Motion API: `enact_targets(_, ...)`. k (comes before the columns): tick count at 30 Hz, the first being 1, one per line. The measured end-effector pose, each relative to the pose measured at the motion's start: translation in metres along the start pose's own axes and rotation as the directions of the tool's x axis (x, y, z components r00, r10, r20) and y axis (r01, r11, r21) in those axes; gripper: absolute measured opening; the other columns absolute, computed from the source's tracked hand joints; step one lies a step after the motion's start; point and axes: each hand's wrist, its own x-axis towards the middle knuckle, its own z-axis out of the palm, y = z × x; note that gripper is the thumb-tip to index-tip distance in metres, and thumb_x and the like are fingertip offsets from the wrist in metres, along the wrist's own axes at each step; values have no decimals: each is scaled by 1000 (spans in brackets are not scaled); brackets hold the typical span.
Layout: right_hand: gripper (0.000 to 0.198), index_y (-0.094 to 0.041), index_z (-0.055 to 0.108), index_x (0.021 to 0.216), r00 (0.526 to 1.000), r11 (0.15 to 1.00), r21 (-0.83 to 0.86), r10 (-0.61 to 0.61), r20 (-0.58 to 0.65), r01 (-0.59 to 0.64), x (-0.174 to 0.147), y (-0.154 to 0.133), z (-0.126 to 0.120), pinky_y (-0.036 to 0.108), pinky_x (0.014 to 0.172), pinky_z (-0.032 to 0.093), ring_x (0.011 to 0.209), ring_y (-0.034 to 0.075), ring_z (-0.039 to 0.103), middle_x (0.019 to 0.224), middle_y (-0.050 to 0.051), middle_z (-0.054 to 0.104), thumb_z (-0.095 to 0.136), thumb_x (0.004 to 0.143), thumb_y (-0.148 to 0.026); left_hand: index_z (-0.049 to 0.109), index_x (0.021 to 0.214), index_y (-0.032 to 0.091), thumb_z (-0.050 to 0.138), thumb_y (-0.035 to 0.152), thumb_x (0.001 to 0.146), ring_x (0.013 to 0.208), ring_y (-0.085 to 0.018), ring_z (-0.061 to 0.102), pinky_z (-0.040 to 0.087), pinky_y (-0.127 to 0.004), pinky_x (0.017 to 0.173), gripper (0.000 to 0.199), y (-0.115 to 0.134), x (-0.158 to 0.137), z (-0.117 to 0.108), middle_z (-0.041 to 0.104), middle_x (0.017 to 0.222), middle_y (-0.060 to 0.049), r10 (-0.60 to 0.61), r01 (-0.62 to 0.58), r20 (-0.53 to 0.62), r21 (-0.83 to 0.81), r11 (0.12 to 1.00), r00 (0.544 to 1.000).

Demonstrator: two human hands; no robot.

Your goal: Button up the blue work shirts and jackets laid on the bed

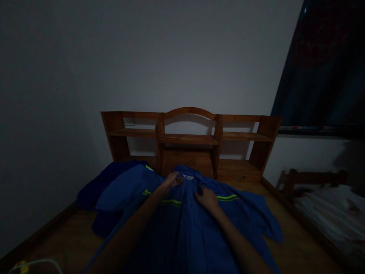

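Jacket (pixel 189 224), collar (pixel 185 168) between left and right fingers (pixel 179 178)

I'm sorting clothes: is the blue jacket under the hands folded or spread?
Spread: the blue jacket lies wide, one sleeve reaching out toward picture right, its collar nearest the wooden shelf.
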Motion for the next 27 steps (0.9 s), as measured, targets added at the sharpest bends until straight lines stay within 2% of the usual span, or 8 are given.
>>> enact_targets(3,39,-24,56,121,998,988,143,-59,13,56,20,14,1,32,89,44,106,21,58,115,5,62,46,83,-30,53,78,14,38,48,84,70,-12,60,47,-24,67,37,0,31,13,63,80,-8,119,-119,-68,11,993,991)
enact_targets(6,39,-20,58,117,996,964,253,-88,-12,88,32,32,3,28,92,44,106,16,57,116,3,61,38,83,-18,56,84,14,47,47,82,73,-16,61,49,-29,70,34,-13,46,19,64,82,-8,170,-163,-65,90,982,983)
enact_targets(8,41,-17,56,117,996,943,321,-93,-8,91,37,43,5,29,84,49,94,15,62,111,4,63,34,83,-14,57,91,15,54,42,78,78,-18,61,49,-32,75,30,-28,42,18,64,83,-7,210,-199,-58,156,968,976)
enact_targets(11,44,-16,52,121,991,905,413,-127,42,99,42,55,6,26,66,53,72,13,64,102,5,64,35,80,-12,57,102,19,60,35,76,96,-19,57,42,-33,91,30,-51,19,10,61,100,-6,301,-277,-66,244,929,951)
enact_targets(14,52,-18,49,125,980,874,470,-185,77,128,45,61,2,22,61,51,69,12,62,97,3,63,45,73,-10,60,102,20,56,28,78,97,-19,54,39,-33,93,26,-67,-7,-2,58,104,-6,416,-372,-13,425,825,909)
enact_targets(17,62,-20,48,127,964,865,471,-246,101,172,44,64,-3,20,61,48,69,12,60,94,2,62,53,67,-8,62,97,18,53,29,80,84,-18,56,43,-30,80,22,-71,-22,-10,59,92,-6,444,-423,113,576,700,889)
enact_targets(22,67,-20,43,132,962,925,305,-261,84,225,38,62,-7,24,69,46,75,14,58,87,2,60,61,68,-13,66,96,20,56,35,80,81,-17,57,44,-27,75,24,-63,-29,-11,61,89,-4,358,-448,270,576,683,894)
enact_targets(27,76,-24,34,138,953,934,216,-300,44,284,32,52,-9,27,82,43,92,17,56,107,6,57,62,69,-14,67,102,22,54,31,81,85,-16,57,43,-26,79,26,-56,-35,-10,63,95,-4,359,-513,372,519,684,856)
